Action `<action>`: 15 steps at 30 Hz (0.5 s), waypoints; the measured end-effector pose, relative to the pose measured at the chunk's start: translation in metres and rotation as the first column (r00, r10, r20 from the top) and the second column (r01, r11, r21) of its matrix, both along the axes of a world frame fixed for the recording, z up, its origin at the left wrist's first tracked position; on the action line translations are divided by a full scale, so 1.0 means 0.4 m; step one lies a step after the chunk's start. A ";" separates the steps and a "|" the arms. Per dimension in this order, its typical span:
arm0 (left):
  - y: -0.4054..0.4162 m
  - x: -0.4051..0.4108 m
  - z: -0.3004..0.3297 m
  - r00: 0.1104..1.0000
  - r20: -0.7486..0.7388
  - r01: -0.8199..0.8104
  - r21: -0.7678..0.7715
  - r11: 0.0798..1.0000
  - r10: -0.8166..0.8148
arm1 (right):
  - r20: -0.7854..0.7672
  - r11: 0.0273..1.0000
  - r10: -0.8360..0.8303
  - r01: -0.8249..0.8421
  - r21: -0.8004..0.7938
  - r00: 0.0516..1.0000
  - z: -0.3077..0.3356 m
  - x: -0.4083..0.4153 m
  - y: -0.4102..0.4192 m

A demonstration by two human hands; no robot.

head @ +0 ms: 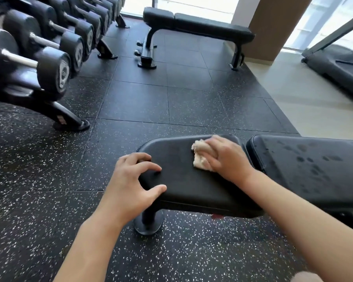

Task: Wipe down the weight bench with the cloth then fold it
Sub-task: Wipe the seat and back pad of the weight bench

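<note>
The black weight bench (183, 186) stands right in front of me, its seat pad near and its long back pad (314, 169) running off to the right, spotted with wet marks. A crumpled beige cloth (199, 157) lies on the far right part of the seat pad. My right hand (224, 157) presses on it with fingers curled over the bunch. My left hand (130, 184) rests on the seat pad's left end, fingertips and thumb spread and touching the padding.
A rack of black dumbbells (39, 51) fills the left side. A second flat bench (198, 27) stands across the speckled rubber floor (39, 180). A treadmill (338, 66) sits at the far right by the windows, past a brown pillar (273, 27).
</note>
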State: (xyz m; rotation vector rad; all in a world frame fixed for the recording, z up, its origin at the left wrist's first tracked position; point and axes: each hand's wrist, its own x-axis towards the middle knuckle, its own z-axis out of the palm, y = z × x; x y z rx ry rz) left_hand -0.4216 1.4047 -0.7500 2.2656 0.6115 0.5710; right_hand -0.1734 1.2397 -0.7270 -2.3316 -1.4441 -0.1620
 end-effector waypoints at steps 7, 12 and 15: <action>-0.016 0.003 0.008 1.000 -0.006 -0.006 -0.015 1.000 0.006 | -0.040 0.960 -0.275 0.277 0.040 0.960 -0.005 0.013 0.156; 0.018 0.007 0.031 0.991 0.082 -0.091 -0.177 0.980 0.106 | -0.080 0.995 -0.011 0.019 0.102 0.997 0.020 -0.156 0.131; 0.005 0.031 0.032 0.992 0.078 -0.092 -0.082 0.992 0.099 | -0.071 0.988 0.146 -0.142 0.067 0.987 0.000 -0.215 0.061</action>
